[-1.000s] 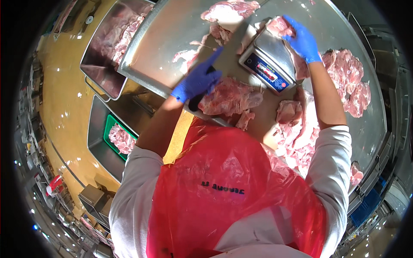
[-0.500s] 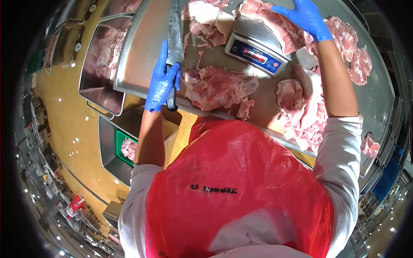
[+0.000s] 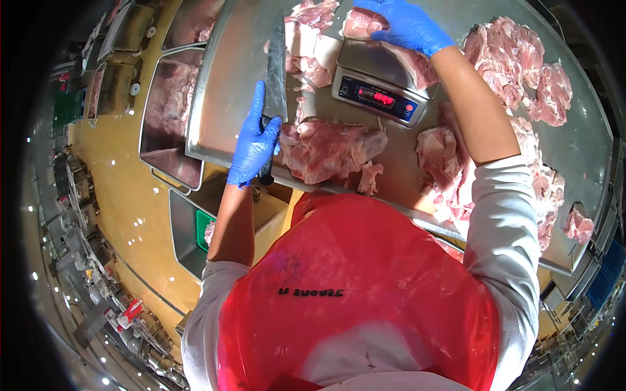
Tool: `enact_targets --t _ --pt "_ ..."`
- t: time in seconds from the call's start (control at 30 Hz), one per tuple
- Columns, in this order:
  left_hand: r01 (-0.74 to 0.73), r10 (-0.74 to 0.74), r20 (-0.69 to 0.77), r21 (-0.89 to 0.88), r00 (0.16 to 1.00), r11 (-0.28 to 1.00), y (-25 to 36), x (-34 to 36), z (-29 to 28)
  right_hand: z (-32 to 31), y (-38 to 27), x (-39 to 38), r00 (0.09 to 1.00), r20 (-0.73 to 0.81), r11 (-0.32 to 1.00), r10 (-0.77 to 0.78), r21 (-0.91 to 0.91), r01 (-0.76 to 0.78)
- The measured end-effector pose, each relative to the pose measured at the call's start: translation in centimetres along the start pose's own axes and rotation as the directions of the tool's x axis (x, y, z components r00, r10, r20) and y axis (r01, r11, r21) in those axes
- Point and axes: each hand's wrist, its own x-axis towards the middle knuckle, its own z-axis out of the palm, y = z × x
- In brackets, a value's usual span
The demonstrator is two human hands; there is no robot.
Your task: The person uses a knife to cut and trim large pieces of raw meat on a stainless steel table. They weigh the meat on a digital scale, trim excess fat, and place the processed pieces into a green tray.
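My left hand [image 3: 255, 147], in a blue glove, is closed around the black handle of a knife [image 3: 276, 73]. Its wide blade points away from me, above the steel table [image 3: 225, 85]. In a matching glove, my right hand [image 3: 409, 27] lies over a long piece of raw meat [image 3: 365, 23] on a small digital scale [image 3: 375, 98]. The fingers there reach left across the meat, partly hiding it; red digits glow on the scale's display. Between me and the scale a flat, trimmed cut of meat [image 3: 326, 148] rests beside a small scrap [image 3: 370, 177].
Raw meat pieces [image 3: 502, 62] spread over the table's right side, with more [image 3: 447, 159] under my right forearm. Left of the table stand steel tubs [image 3: 171, 111] of meat. Below them, a green tray [image 3: 203, 228] sits in another steel bin. Trimmings [image 3: 313, 49] lie beyond the knife.
My right hand has shifted left across the meat on the scale. The view has moved slightly; the knife stays in my left hand. Red digits on the display now show more plainly.
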Motion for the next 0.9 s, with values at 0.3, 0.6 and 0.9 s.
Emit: enact_targets --t 0.3,0.6,0.9 --pt "0.045 -0.046 0.026 0.039 0.999 0.998 4.0 2.6 3.8 5.7 4.3 2.0 0.983 -0.111 0.990 -0.143 -0.031 0.140" --pt "-0.378 0.382 0.059 0.349 0.922 0.858 1.1 9.1 9.4 5.8 4.3 -0.9 0.992 -0.039 0.980 0.122 -0.156 -0.127" --pt "-0.443 0.465 0.083 0.486 0.882 0.753 1.9 15.4 13.9 5.9 3.6 -1.7 0.984 -0.048 0.965 0.172 -0.194 -0.178"
